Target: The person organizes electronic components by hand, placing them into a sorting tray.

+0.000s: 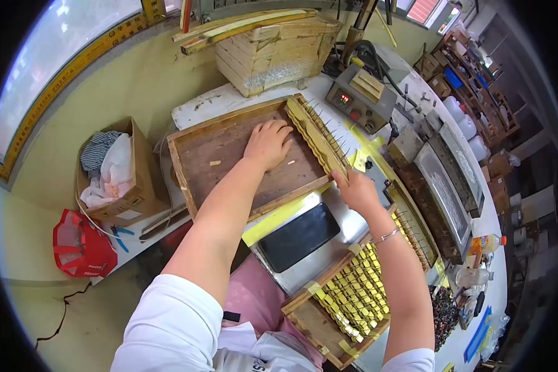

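Observation:
My left hand [267, 144] lies flat, fingers spread, on the bottom of a shallow wooden tray [186, 167] on the white bench. Along the tray's right side stands a yellow strip with a row of thin metal pins [319, 133]. My right hand [354, 188] pinches the near end of that pinned strip at the tray's corner. A bracelet shows on my right wrist.
A second wooden tray [304, 313] holding several small yellow pieces sits near my lap, beside a dark flat pad [299, 235]. A grey control box with a red display [359, 99], stacked wooden trays [273, 49], a cardboard box of cloth [115, 170] and a red bag [80, 245] surround the bench.

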Demonstrator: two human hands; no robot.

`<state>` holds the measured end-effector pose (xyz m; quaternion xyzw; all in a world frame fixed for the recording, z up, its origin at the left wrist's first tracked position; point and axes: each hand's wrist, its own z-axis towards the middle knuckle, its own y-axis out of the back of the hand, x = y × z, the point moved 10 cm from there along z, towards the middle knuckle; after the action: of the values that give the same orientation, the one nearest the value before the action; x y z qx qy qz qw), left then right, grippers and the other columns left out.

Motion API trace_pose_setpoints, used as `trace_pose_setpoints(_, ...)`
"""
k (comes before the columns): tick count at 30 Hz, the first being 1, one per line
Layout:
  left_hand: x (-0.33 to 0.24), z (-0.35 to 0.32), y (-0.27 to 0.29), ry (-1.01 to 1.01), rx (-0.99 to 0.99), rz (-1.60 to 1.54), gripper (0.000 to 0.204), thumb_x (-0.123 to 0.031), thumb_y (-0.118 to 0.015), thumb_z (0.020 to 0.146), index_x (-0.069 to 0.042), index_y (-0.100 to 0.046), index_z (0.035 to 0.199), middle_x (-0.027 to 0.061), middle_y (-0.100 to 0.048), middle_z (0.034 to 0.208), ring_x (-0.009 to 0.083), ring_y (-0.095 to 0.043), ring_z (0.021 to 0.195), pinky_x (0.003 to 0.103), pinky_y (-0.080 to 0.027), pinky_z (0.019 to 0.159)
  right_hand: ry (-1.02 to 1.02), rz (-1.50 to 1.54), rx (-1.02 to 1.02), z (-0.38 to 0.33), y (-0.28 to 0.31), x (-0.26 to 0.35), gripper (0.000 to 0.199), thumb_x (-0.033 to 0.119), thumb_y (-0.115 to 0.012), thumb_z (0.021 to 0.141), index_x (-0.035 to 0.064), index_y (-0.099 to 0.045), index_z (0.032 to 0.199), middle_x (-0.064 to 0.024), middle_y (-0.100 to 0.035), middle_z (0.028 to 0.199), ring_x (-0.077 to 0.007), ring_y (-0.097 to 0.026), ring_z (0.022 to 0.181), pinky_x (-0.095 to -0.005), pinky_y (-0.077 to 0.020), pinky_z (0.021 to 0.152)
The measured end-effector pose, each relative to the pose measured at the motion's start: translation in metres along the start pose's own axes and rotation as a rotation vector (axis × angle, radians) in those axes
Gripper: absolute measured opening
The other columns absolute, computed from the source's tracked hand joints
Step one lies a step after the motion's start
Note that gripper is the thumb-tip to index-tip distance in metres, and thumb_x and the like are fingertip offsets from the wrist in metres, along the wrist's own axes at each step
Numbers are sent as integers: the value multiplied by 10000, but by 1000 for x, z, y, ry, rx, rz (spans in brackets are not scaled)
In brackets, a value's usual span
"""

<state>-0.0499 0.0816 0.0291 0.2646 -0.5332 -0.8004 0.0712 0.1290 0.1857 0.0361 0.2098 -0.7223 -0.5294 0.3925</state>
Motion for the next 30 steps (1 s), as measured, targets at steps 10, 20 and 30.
trace_pose_setpoints(10,3,-5,-4,3,-22,1,300,-271,-482,860,-194,-590,1128,19,-483,1263,212,-408,1189,392,-280,1018,-4,-27,66,-18,-4,-2,499,456,-442,878,-8,-589,771,-195,-599,653,-348,-605,670,-437,-470,655)
trace_pose_setpoints(20,-24,-21,9,-102,-135,-19,264,-280,-537,829,-173,-632,1051,32,-520,1225,229,-454,1147,406,-352,954,-68,-68,2,-47,7,11,497,445,-444,873,-16,-616,806,-258,-615,806,-417,-591,806,-477,-461,727)
trace_pose_setpoints(30,-144,-101,24,-90,206,-170,340,-212,-639,734,-71,-537,1026,112,-552,1037,291,-519,1008,396,-459,818,-91,-75,-30,-78,21,17,437,420,-474,854,7,-615,873,-225,-633,806,-383,-614,805,-445,-484,729)
